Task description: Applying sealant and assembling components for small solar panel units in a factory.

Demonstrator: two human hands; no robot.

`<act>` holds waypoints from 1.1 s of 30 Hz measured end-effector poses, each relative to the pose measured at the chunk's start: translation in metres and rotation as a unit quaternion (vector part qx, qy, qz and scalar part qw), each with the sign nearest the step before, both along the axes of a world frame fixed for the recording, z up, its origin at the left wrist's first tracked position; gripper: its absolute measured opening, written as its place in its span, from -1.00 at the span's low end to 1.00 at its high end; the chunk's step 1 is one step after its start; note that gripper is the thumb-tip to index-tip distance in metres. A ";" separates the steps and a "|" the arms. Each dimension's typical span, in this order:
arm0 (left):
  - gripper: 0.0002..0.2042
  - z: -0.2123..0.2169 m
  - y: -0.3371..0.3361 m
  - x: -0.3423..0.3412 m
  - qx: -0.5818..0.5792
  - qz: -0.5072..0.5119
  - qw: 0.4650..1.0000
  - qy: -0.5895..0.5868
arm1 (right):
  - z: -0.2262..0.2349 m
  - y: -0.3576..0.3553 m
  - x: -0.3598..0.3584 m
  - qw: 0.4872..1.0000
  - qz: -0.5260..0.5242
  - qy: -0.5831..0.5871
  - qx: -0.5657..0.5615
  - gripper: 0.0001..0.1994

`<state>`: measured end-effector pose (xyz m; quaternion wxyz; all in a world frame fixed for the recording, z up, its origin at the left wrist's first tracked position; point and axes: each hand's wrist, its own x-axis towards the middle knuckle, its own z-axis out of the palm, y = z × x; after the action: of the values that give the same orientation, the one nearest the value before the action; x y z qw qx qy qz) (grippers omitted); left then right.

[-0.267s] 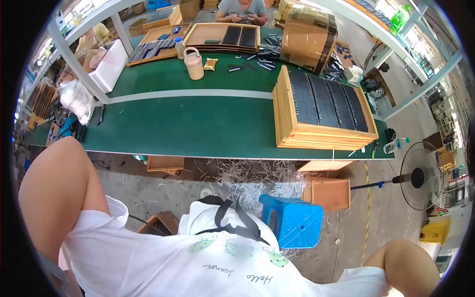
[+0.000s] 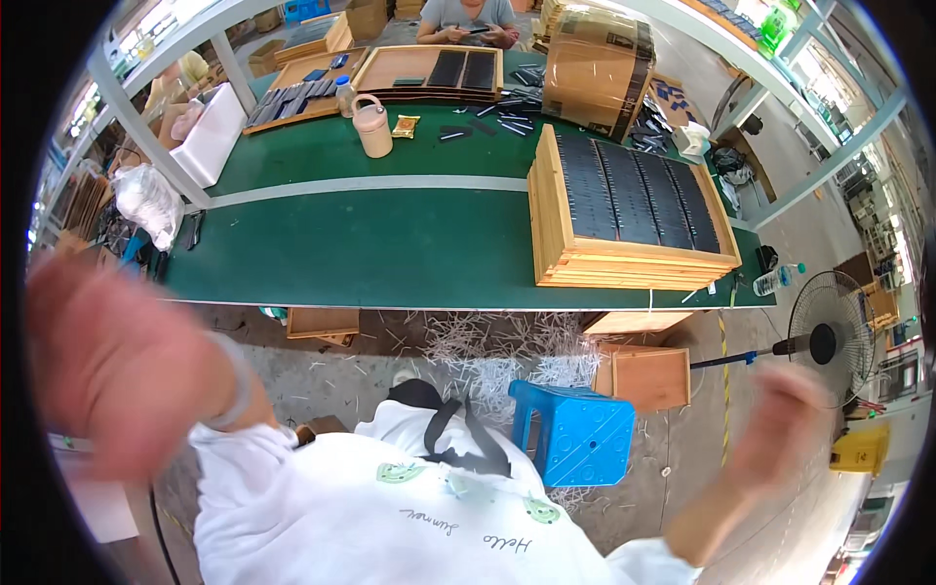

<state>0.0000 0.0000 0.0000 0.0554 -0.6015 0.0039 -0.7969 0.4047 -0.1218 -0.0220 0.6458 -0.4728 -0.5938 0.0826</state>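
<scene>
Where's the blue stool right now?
In the head view, the blue stool stands on the floor just right of centre, below the green table's near edge, beside a wooden crate and scattered white scraps.

I see my blurred left hand (image 2: 117,366) and right hand (image 2: 780,419) raised, empty; nearest lies a blue stool (image 2: 585,434) on the floor.

A brown carton (image 2: 597,70) stands at the table's far side. A small yellow packet (image 2: 406,126) lies near it. A white bag (image 2: 148,200) hangs at left.
</scene>
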 end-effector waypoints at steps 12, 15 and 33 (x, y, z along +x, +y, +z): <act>-0.85 -0.334 0.059 0.111 -0.719 -0.221 0.461 0.470 | -0.413 -0.097 -0.024 0.724 -0.055 0.351 -0.592 -0.81; -0.90 -0.372 0.105 0.128 -0.761 -0.218 0.474 0.386 | -0.428 -0.088 -0.027 0.692 -0.095 0.402 -0.592 -0.80; -0.18 -0.204 0.214 0.362 -0.418 0.037 0.737 0.529 | -0.445 0.032 0.115 0.783 -0.181 0.189 -0.564 -0.86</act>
<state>0.3618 0.2138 -0.2038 -0.1830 -0.8885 -0.3236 -0.2689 0.5201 -0.0894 -0.4666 0.3661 -0.8265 -0.2109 0.3720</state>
